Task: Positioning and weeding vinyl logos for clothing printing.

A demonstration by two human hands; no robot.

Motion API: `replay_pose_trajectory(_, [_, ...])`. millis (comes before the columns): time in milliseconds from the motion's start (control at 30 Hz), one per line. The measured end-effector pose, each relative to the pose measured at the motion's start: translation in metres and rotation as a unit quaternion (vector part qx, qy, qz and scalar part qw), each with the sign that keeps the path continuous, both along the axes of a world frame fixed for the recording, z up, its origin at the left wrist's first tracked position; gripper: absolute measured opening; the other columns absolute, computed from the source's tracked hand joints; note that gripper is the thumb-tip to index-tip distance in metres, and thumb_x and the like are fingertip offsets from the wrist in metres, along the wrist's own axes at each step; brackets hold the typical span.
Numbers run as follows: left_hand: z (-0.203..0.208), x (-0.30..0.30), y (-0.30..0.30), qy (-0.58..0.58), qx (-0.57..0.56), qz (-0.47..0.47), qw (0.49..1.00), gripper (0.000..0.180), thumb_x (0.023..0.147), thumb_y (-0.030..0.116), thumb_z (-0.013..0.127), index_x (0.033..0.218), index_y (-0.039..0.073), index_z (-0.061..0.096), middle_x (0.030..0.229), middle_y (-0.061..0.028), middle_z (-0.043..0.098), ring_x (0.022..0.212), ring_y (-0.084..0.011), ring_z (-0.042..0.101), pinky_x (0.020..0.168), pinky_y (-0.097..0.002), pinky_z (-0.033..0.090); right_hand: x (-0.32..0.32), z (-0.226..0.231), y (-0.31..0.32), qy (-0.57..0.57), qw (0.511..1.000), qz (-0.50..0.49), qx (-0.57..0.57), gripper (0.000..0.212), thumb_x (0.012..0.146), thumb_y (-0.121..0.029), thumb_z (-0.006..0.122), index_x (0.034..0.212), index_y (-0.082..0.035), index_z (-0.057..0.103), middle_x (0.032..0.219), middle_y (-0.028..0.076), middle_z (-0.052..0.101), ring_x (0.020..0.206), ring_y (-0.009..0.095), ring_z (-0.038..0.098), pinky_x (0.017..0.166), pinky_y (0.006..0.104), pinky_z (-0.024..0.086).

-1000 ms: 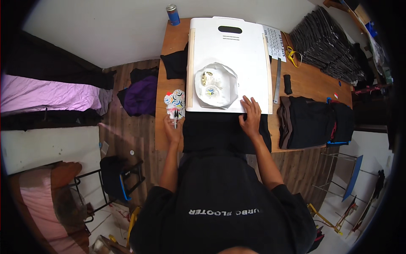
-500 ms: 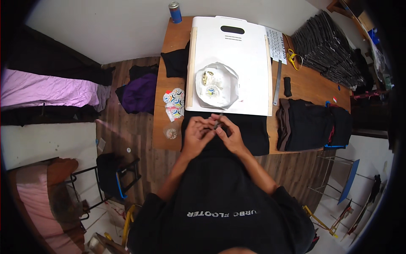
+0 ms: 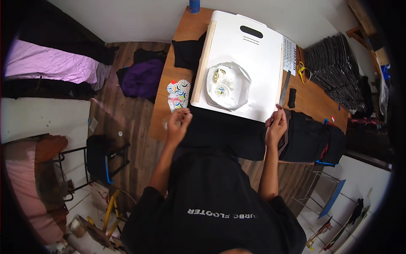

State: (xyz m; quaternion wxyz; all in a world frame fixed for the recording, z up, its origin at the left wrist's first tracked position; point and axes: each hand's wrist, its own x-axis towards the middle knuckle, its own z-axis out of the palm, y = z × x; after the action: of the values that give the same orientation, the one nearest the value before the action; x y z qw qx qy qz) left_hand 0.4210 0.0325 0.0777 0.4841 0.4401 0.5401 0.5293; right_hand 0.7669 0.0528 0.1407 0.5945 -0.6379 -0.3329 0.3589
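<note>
My left hand (image 3: 179,125) hovers over the table's left front part, below a cluster of round printed stickers (image 3: 179,90). Its fingers are pinched together, and anything between them is too small to make out. By the lower right corner of a white board (image 3: 264,59), my right hand (image 3: 276,125) is closed too, thumb against fingertips; what it may hold cannot be told. Black fabric (image 3: 224,133) lies between the hands, running under the board. An open white polygonal container (image 3: 244,91) sits on the board with small round tags and gold-coloured bits inside.
Folded dark garments (image 3: 304,135) lie right of my right hand. A metal ruler (image 3: 286,89), a small black roll (image 3: 292,98) and yellow scissors (image 3: 301,70) are beside the board. Stacked black packs (image 3: 334,70) stand at the far right, a blue can (image 3: 194,6) at the back.
My hands were together at the board's front edge and have moved wide apart, left hand leftward, right hand rightward. The view has also tilted and shifted.
</note>
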Motion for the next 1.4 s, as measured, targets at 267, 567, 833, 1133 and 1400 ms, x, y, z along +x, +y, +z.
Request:
replay_pose_trajectory(267, [-0.082,-0.065,0.062,0.120,-0.060,0.109,0.985,0.019,0.094,0.016,0.068,0.106,0.002,0.065,0.089,-0.0007,0.063,0.076,-0.0071,0.055,0.067,-0.0218,0.045,0.024,-0.048,0.071,-0.107,0.994,-0.009,0.005,0.027,0.104,-0.020,0.054,0.118,0.001,0.063,0.073,-0.007,0.045,0.060,0.001,0.038,0.052,0.0181,0.030])
replay_pose_trajectory(567, [-0.113,-0.072,0.161,0.413,0.017,0.051,0.909,0.033,0.082,0.017,0.076,0.111,0.007,0.065,0.099,-0.0117,0.060,0.095,-0.0296,0.060,0.084,-0.0405,0.048,-0.007,-0.110,0.133,-0.225,0.973,-0.016,0.054,0.027,0.103,-0.014,0.054,0.122,0.005,0.061,0.101,0.004,0.064,0.086,0.007,0.055,0.075,0.0197,0.044])
replay_pose_trajectory(833, [-0.109,-0.043,0.160,0.459,-0.037,0.015,0.887,0.045,0.079,0.025,0.079,0.119,0.012,0.064,0.112,-0.0108,0.055,0.111,-0.0311,0.054,0.096,-0.0454,0.040,0.002,-0.103,0.136,-0.121,0.991,-0.049,0.032,0.029,0.105,-0.020,0.052,0.121,0.001,0.062,0.083,-0.002,0.057,0.063,0.002,0.040,0.056,0.0186,0.032])
replay_pose_trajectory(1133, [-0.122,-0.025,0.187,0.469,-0.004,0.035,0.883,0.042,0.082,0.026,0.075,0.122,0.014,0.066,0.114,-0.0120,0.054,0.112,-0.0315,0.052,0.095,-0.0460,0.040,0.020,-0.106,0.133,-0.162,0.986,-0.036,0.033,0.027,0.105,-0.018,0.052,0.115,0.002,0.066,0.078,-0.001,0.057,0.066,0.003,0.044,0.059,0.0187,0.035])
replay_pose_trajectory(1400, [-0.102,-0.006,0.204,0.519,-0.012,-0.008,0.855,0.042,0.080,0.027,0.076,0.121,0.020,0.067,0.117,-0.0133,0.053,0.116,-0.0329,0.048,0.098,-0.0452,0.037,0.024,-0.100,0.132,-0.172,0.984,-0.007,0.037,0.033,0.106,-0.024,0.049,0.118,0.002,0.066,0.076,0.000,0.058,0.069,0.005,0.048,0.063,0.0211,0.039])
